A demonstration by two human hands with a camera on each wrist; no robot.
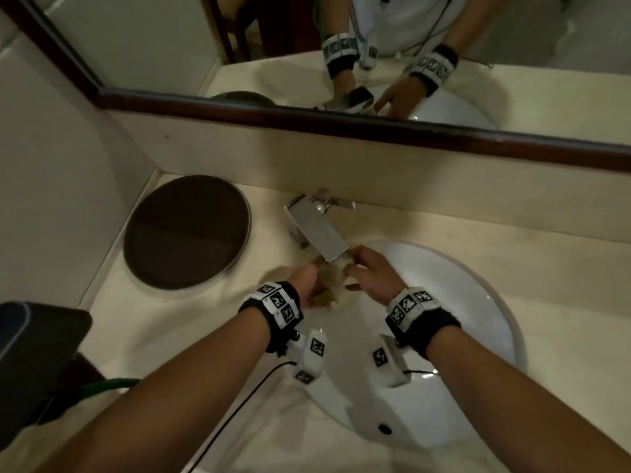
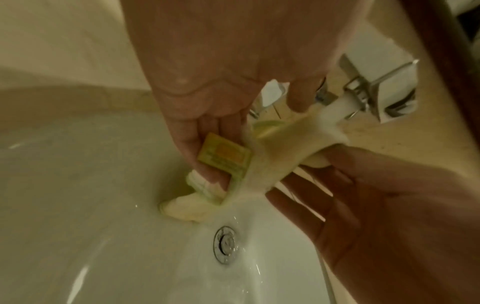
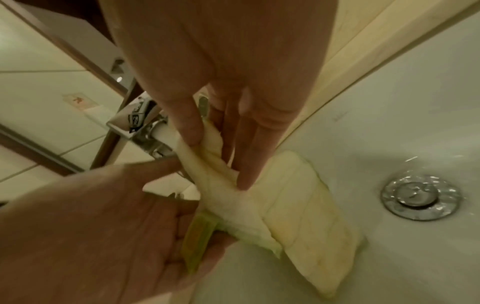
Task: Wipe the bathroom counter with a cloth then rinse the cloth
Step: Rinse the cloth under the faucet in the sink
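A pale yellow cloth [image 1: 333, 290] with a yellow label [image 2: 224, 157] hangs stretched between both hands just under the spout of the chrome faucet [image 1: 317, 230], over the white sink [image 1: 461, 302]. A stream of water [image 2: 339, 106] falls from the spout onto the cloth's upper end. My left hand [image 1: 309, 285] grips the cloth's left side, its fingers [image 2: 207, 164] curled round the fabric by the label. My right hand [image 1: 362, 268] pinches the upper end between thumb and fingers [image 3: 244, 176]. The cloth's lower fold [image 3: 311, 216] trails onto the basin wall.
The drain [image 2: 224, 244] lies below the cloth, with water drops around it. A dark round tray [image 1: 186, 233] sits on the beige counter [image 1: 170, 336] left of the faucet. A dark-framed mirror [image 1: 307, 63] runs along the back wall. A dark object [image 1: 34, 353] stands at the near left.
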